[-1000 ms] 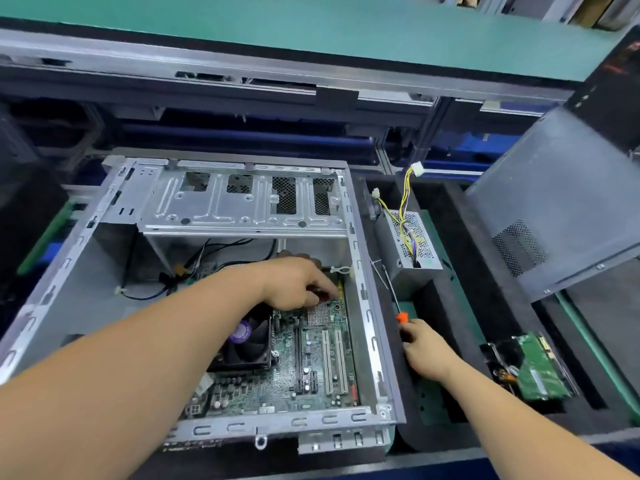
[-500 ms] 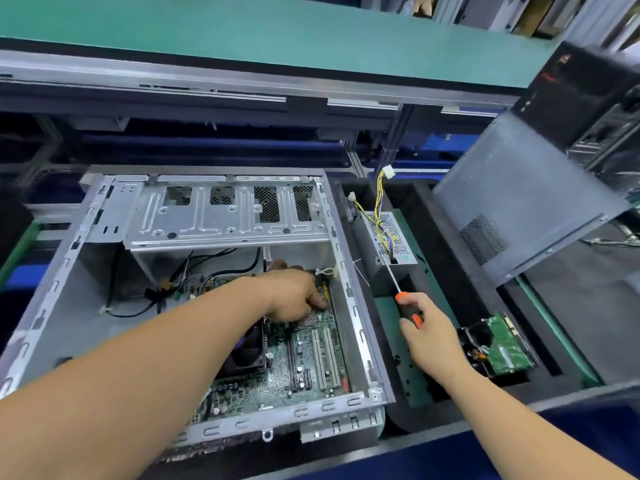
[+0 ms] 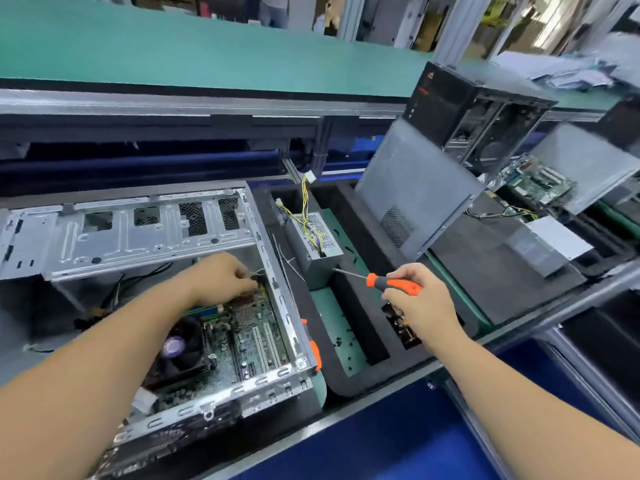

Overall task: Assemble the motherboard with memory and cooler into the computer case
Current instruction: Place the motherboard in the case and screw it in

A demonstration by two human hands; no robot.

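Note:
An open silver computer case (image 3: 273,271) lies on its side at the left. Inside it rests the green motherboard (image 3: 256,337) with a black cooler fan (image 3: 180,348) and green memory sticks (image 3: 207,310). My left hand (image 3: 225,275) reaches into the case at the board's far right corner, fingers pinched together; what they pinch is hidden. My right hand (image 3: 420,303) hovers right of the case, gripping an orange-and-black screwdriver (image 3: 388,282) whose shaft points left toward the case.
A grey power supply (image 3: 315,240) with yellow wires stands in a black foam tray (image 3: 360,327) beside the case. A grey side panel (image 3: 412,192) leans at the right. Another orange-handled tool (image 3: 314,353) lies by the case. A second workstation sits far right.
My right hand has lifted the screwdriver from the foam tray and turned its tip toward the case. My left hand stayed at the board's corner. The view swung right.

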